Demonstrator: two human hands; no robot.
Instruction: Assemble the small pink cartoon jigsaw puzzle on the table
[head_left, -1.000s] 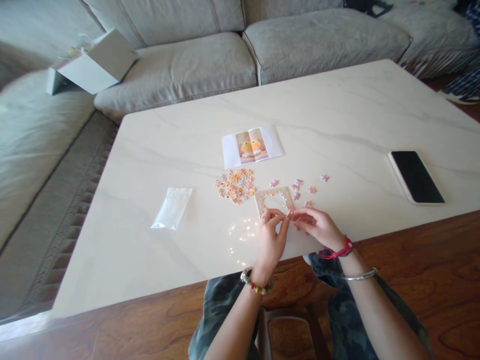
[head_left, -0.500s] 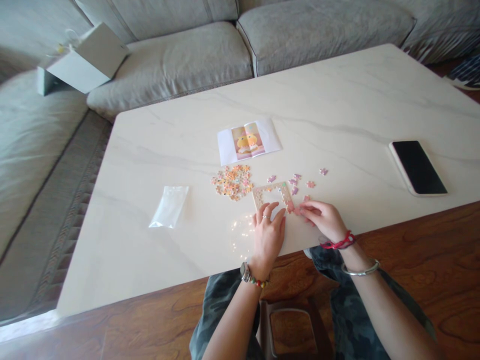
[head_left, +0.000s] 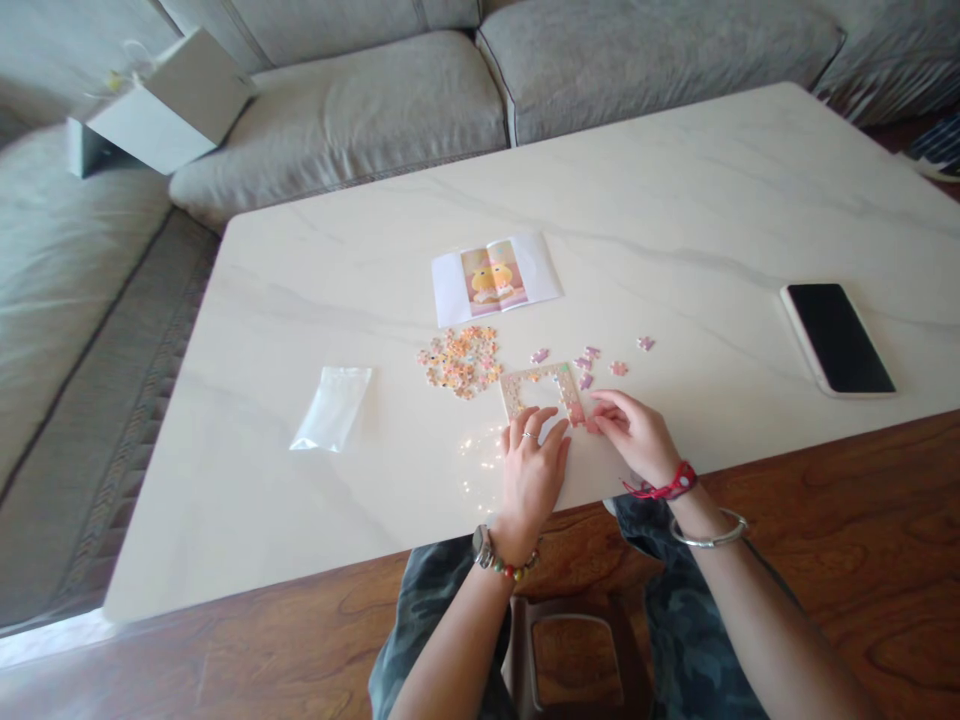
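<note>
My left hand [head_left: 531,478]: fingers apart at near side of puzzle frame [head_left: 512,390]. Right hand [head_left: 641,437]: just right; cannot tell fingers' grip.

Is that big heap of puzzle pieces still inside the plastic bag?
No, the heap of puzzle pieces lies loose on the table, apart from the plastic bag.

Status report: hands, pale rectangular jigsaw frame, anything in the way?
Left hand open over pale jigsaw frame. Right hand at pink jigsaw pieces by the frame's right side, grip unclear. Left hand hides part of the frame's near side.
</note>
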